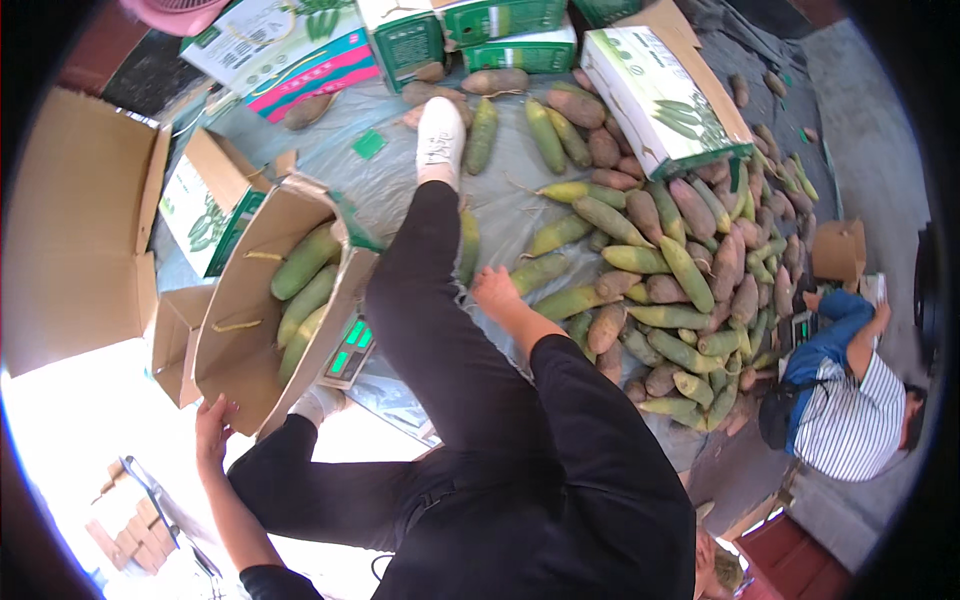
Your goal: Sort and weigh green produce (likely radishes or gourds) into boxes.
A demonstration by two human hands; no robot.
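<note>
My left hand [212, 428] grips the lower edge of an open cardboard box [232, 345], which stands tilted on the left. Several long green radishes [305, 262] lie inside it. My right hand [496, 292] is low beside my knee, fingers slightly bent and nothing visible in them. Close to it lie a green radish [468, 247], partly hidden by my leg, and another green radish [540, 272] at the edge of the big pile. Under the box's right side, a scale with a lit green display [351, 346] shows in part.
A large heap of green and purplish radishes [690, 270] covers the right side of the plastic sheet [400, 190]. Printed cartons [655, 100] stand at the back, and a smaller carton [205, 200] at the left. A person in a striped shirt [850, 420] works at the far right.
</note>
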